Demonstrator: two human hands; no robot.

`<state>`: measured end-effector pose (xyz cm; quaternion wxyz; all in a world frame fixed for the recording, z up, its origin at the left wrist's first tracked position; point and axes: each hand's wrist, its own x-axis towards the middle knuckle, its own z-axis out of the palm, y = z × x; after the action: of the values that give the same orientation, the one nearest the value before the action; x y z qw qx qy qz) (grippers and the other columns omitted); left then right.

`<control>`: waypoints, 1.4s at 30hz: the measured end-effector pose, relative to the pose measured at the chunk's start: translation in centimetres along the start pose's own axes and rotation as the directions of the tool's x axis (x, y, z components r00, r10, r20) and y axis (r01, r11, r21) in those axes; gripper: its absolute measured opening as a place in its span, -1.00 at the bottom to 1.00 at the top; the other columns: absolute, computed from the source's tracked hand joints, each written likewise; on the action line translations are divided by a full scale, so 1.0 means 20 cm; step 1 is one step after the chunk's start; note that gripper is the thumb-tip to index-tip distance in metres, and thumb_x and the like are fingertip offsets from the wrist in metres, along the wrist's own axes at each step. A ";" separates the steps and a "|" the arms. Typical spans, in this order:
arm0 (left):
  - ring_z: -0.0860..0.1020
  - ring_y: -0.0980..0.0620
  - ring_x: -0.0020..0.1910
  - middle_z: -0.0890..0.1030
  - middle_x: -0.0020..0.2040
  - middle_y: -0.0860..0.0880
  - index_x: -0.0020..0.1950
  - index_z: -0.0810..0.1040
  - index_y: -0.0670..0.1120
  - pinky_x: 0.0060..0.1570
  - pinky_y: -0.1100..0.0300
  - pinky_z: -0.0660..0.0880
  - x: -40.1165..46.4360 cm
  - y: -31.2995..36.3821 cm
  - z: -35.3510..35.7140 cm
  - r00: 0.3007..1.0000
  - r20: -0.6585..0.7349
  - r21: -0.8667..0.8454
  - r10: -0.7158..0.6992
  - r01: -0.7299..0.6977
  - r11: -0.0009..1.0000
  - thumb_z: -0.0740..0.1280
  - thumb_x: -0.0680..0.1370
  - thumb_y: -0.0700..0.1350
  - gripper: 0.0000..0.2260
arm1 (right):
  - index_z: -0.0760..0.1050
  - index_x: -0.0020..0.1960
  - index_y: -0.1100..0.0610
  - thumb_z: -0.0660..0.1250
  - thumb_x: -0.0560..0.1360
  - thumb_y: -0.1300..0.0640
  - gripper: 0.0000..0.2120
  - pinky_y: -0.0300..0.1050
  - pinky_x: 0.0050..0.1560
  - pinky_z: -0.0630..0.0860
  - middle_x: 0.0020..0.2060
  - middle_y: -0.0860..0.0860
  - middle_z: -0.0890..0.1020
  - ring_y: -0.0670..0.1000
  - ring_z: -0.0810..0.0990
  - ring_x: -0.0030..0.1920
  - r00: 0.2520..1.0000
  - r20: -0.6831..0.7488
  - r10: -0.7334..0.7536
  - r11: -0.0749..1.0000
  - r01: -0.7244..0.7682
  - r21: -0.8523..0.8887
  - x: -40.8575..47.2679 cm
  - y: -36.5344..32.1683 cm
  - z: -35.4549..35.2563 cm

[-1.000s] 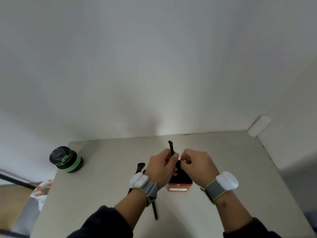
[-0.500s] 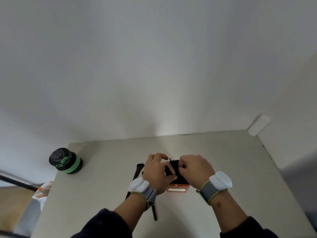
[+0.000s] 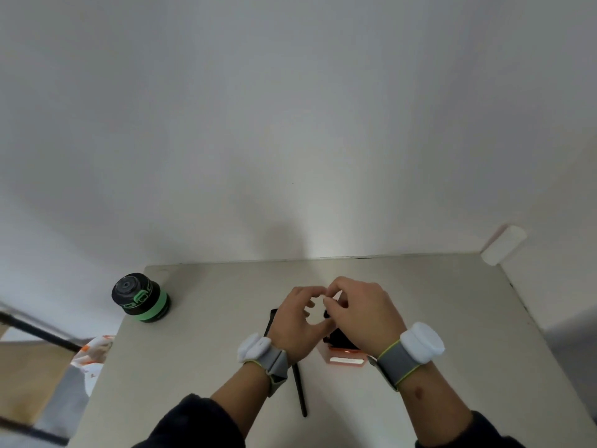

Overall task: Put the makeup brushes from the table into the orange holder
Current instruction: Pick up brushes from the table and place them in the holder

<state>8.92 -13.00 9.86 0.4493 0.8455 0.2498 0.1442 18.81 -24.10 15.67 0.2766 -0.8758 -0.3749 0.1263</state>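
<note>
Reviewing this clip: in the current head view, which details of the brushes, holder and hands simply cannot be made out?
- Orange holder: the right hand covers its opening, so the brush count inside is unknown.
- Loose brush on the table: its upper end is hidden under the left hand.
- Dark strip beside the left hand: mostly covered; brush or not is unclear.
- Right fingertips: something small and dark shows between them; too small to identify.

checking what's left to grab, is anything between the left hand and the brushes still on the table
Nothing visible separates them. The left hand hovers directly over the brushes lying on the table, hiding their middle parts. The holder stands just to their right, with the right hand above it.
</note>
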 end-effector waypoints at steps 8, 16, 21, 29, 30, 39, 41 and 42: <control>0.58 0.16 -0.11 0.59 0.03 0.07 0.13 0.50 0.11 -0.19 0.30 0.56 -0.01 -0.14 -0.17 0.969 -0.130 -0.112 -0.212 0.198 0.974 0.31 0.48 -0.08 -0.77 | 0.52 0.04 -0.10 0.30 0.49 0.01 -0.87 -0.18 -0.13 0.54 -0.20 -0.13 0.61 -0.13 0.57 -0.21 0.994 0.023 -0.104 0.986 0.100 0.132 0.02 -0.26 0.19; 0.54 0.11 -0.06 0.55 0.05 0.06 0.16 0.51 0.06 -0.02 0.19 0.52 -0.03 -0.38 -0.24 0.940 -0.110 0.041 -0.322 0.328 0.944 0.33 0.53 -0.07 -0.79 | 0.40 0.02 -0.06 0.22 0.50 -0.05 -0.87 -0.22 -0.39 0.28 -0.20 -0.10 0.61 -0.01 0.53 -0.21 0.982 0.177 0.060 0.998 -0.063 0.015 0.04 -0.32 0.46; 0.52 0.03 -0.01 0.52 0.12 0.01 0.13 0.51 0.02 0.01 0.22 0.43 -0.05 -0.54 -0.24 0.919 0.017 0.206 -0.393 0.382 0.901 0.30 0.54 -0.02 -0.82 | 0.37 0.16 -0.02 0.25 0.45 -0.08 -0.69 -0.13 -0.31 0.16 -0.03 -0.05 0.61 0.06 0.58 -0.06 0.931 0.286 0.227 0.973 -0.208 -0.096 0.07 -0.26 0.61; 0.54 -0.06 0.05 0.54 0.11 -0.06 0.15 0.54 0.05 0.02 0.18 0.44 -0.06 -0.67 -0.23 0.868 0.273 0.383 -0.415 0.298 0.874 0.24 0.56 0.01 -0.80 | 0.32 0.18 0.13 0.27 0.48 0.09 -0.69 -0.11 -0.09 0.43 0.13 0.13 0.56 0.18 0.58 0.10 0.849 0.376 0.371 0.924 -0.299 -0.238 0.10 -0.13 0.79; 0.55 -0.06 0.05 0.57 0.09 -0.06 0.14 0.55 0.04 0.01 0.18 0.45 -0.06 -0.68 -0.23 0.865 0.283 0.388 -0.414 0.292 0.874 0.23 0.56 -0.01 -0.80 | 0.29 0.12 0.12 0.26 0.49 0.10 -0.75 -0.10 -0.07 0.44 0.14 0.13 0.56 0.17 0.58 0.11 0.843 0.381 0.380 0.919 -0.297 -0.258 0.10 -0.12 0.81; 0.58 -0.02 -0.01 0.64 0.00 0.01 0.02 0.55 0.04 -0.09 0.22 0.45 -0.04 -0.77 -0.24 0.839 0.262 0.414 -0.477 0.348 0.841 0.29 0.50 0.00 -0.86 | 0.27 0.07 0.11 0.19 0.50 0.25 -0.82 -0.09 -0.07 0.48 0.11 0.13 0.60 0.16 0.62 0.09 0.797 0.443 0.411 0.893 -0.254 -0.371 0.10 -0.08 0.95; 0.58 -0.01 -0.03 0.63 -0.01 0.03 0.00 0.54 0.05 -0.14 0.25 0.43 -0.04 -0.79 -0.23 0.832 0.260 0.417 -0.489 0.360 0.834 0.29 0.49 0.03 -0.86 | 0.24 0.03 0.10 0.17 0.51 0.27 -0.83 -0.08 -0.03 0.50 0.11 0.13 0.60 0.16 0.61 0.10 0.791 0.449 0.414 0.891 -0.253 -0.376 0.10 -0.07 0.96; 0.58 -0.01 -0.03 0.63 -0.01 0.03 -0.01 0.54 0.05 -0.15 0.25 0.41 -0.04 -0.80 -0.23 0.827 0.266 0.429 -0.495 0.359 0.829 0.29 0.49 0.04 -0.86 | 0.23 0.02 0.09 0.17 0.51 0.27 -0.84 -0.09 -0.01 0.50 0.12 0.13 0.60 0.15 0.61 0.11 0.786 0.452 0.422 0.888 -0.258 -0.380 0.11 -0.06 0.96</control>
<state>1.50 -2.83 -0.89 0.3458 0.8455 0.3696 -0.1700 11.31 -14.36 0.73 0.0013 -0.8925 -0.2844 0.3499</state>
